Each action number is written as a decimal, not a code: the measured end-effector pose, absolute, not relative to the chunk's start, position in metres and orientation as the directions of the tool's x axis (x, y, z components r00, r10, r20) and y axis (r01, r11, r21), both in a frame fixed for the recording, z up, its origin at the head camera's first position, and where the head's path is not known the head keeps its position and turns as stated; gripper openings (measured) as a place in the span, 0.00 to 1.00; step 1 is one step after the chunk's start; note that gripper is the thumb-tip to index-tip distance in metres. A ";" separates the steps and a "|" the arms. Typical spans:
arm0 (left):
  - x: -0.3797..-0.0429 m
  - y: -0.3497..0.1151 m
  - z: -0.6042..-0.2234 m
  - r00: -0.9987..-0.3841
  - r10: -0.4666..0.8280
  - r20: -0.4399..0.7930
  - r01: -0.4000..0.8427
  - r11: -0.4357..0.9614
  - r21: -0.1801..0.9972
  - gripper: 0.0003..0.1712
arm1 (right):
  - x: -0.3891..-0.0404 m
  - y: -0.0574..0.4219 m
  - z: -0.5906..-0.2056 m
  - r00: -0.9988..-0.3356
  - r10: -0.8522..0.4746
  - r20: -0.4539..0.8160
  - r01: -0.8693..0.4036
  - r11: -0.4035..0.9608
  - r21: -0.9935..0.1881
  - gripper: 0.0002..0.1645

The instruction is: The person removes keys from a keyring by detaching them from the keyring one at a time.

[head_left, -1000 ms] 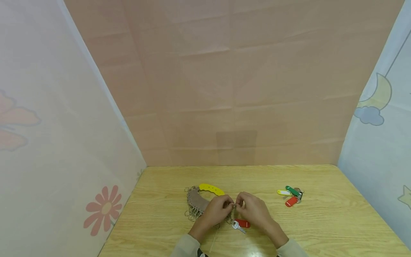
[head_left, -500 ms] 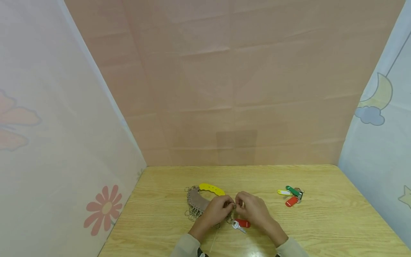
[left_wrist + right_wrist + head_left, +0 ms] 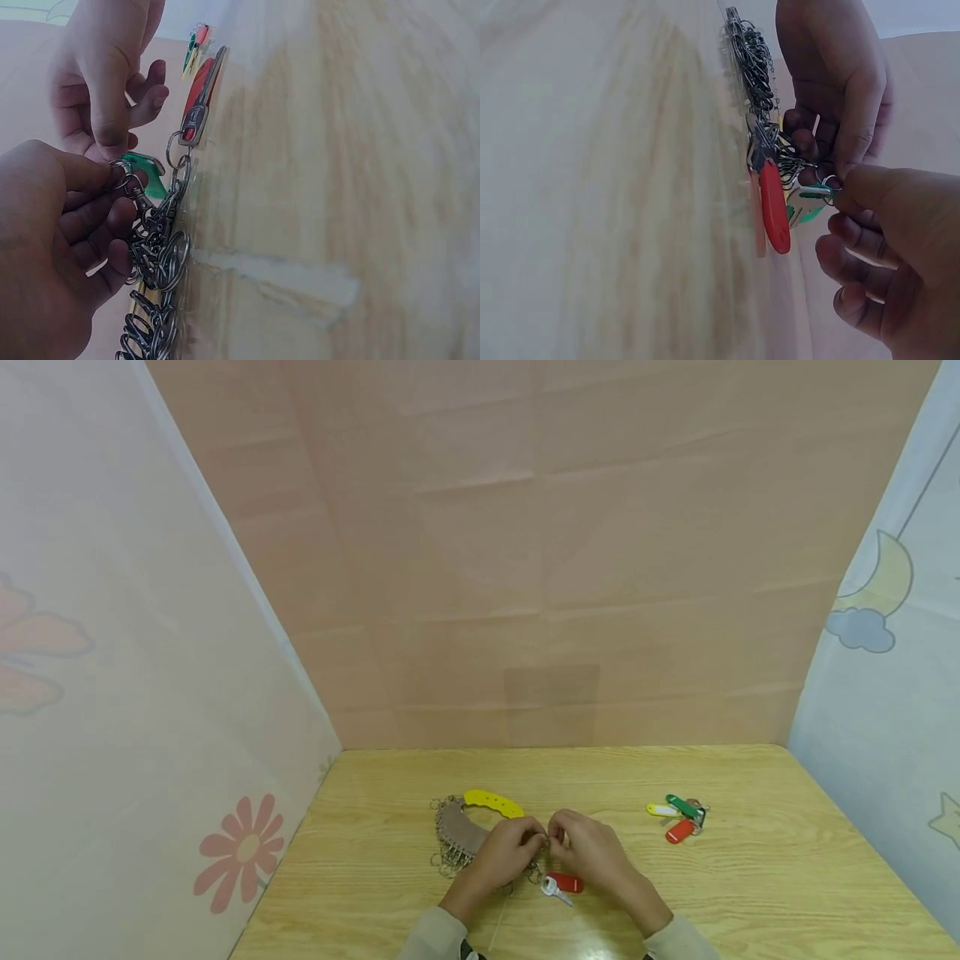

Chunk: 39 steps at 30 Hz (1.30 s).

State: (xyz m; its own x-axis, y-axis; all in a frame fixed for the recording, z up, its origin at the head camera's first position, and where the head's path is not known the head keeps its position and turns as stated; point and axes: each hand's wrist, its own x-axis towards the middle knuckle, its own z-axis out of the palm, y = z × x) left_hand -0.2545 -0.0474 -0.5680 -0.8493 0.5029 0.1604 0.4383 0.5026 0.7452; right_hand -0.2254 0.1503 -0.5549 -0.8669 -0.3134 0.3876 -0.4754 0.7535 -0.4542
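In the head view a taupe curved key holder (image 3: 459, 828) with a yellow handle (image 3: 493, 802) lies on the table, its edge lined with metal clasps and rings. My left hand (image 3: 504, 853) reaches over its right end and pinches a small metal ring (image 3: 124, 178) joined to a clasp. Fingertip to fingertip with it, my right hand (image 3: 592, 853) pinches the same spot, where a key with a green tag (image 3: 810, 214) hangs. Fingers partly cover the ring, so whether it is threaded cannot be told. Below the hands lie a silver key (image 3: 556, 889) and a red tag (image 3: 567, 882).
At the right of the wooden table (image 3: 787, 893) lies a bunch of keys with a green tag (image 3: 682, 806), a yellow tag (image 3: 663, 810) and a red tag (image 3: 680, 832). A pale strip (image 3: 285, 281) shows on the tabletop near the left hand. Cloth walls enclose three sides.
My right fingertips have shifted slightly left, closer to the left ones. The left hand, key holder and loose bunch look unmoved.
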 end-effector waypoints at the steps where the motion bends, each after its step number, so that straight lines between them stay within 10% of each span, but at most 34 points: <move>1: -0.254 -0.047 -0.568 -0.851 0.501 0.160 0.436 0.503 0.746 0.10 | -0.225 0.150 -0.554 -0.884 -0.301 0.358 -0.450 0.756 -0.475 0.13; 12: -0.254 -0.047 -0.567 -0.851 0.499 0.163 0.438 0.505 0.743 0.10 | -0.226 0.152 -0.552 -0.940 -0.285 0.186 -0.336 0.694 -0.637 0.01; 39: -0.254 -0.047 -0.568 -0.840 0.511 0.183 0.464 0.501 0.730 0.09 | -0.225 0.145 -0.551 -0.938 -0.272 0.213 -0.345 0.700 -0.625 0.09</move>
